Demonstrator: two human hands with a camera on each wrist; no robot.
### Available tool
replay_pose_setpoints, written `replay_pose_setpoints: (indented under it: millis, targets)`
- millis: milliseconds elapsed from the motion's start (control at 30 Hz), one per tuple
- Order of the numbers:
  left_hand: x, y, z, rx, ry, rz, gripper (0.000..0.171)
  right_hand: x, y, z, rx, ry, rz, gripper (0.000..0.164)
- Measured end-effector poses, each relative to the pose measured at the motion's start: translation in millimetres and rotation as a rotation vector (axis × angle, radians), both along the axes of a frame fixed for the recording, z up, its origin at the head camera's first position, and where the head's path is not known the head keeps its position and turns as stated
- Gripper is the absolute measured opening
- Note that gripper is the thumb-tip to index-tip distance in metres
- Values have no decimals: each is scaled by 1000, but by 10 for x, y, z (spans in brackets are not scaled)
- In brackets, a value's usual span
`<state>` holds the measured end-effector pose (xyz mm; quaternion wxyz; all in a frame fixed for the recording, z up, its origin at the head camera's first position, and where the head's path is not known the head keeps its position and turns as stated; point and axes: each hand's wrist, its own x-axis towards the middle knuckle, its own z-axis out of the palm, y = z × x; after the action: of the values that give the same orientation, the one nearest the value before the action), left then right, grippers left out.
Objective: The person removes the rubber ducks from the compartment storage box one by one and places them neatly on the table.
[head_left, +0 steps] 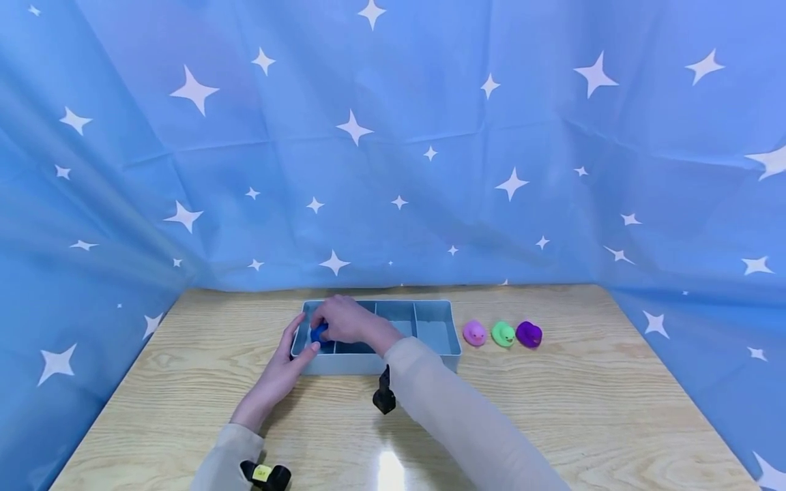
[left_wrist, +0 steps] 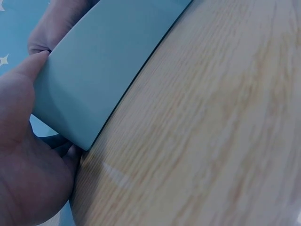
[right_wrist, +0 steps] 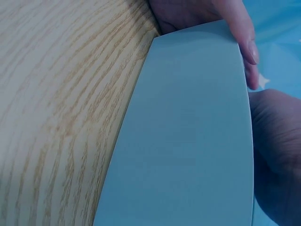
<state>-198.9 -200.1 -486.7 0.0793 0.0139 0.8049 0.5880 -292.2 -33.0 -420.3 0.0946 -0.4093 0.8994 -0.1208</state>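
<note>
A grey-blue divided box (head_left: pixel 368 365) stands on the table, its compartments in a row. My left hand (head_left: pixel 282 372) grips its left end, thumb over the front rim and fingers along the side. In the left wrist view the left hand (left_wrist: pixel 33 174) wraps the box's corner. My right hand (head_left: pixel 350 320) reaches over the rim into the leftmost compartment and pinches a small blue toy (head_left: pixel 318 333), largely covered by the fingers. In the right wrist view the box's front wall (right_wrist: pixel 188 132) hides the right hand's (right_wrist: pixel 277 136) fingertips and the toy.
Right of the box, a pink duck (head_left: pixel 475 333), a green duck (head_left: pixel 503 333) and a purple duck (head_left: pixel 529 334) sit in a row on the wooden table (head_left: pixel 614 395). Behind the table hangs a blue curtain (head_left: pixel 417 225) with white stars.
</note>
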Motion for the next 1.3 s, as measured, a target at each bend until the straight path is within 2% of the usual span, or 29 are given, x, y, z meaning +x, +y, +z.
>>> replay_pose_setpoints:
  millis: [267, 533, 700, 933, 1067, 1300]
  targets:
    - [1, -7, 4, 8, 5, -9, 76, 21, 6, -14, -32, 24, 9, 18]
    - [19, -22, 12, 4, -2, -6, 78, 67, 26, -52, -149, 22, 18, 20]
    - [15, -24, 7, -4, -2, -6, 78, 86, 44, -76, -259, -36, -34, 23]
    - [11, -7, 6, -5, 4, -8, 79, 131, 90, -81, -394, -164, -101, 24]
    - [12, -5, 7, -8, 4, -7, 79, 159, 106, -70, -440, -220, -129, 22]
    - [18, -23, 21, -4, -1, -22, 79, 203, 129, -53, -492, -253, -164, 23]
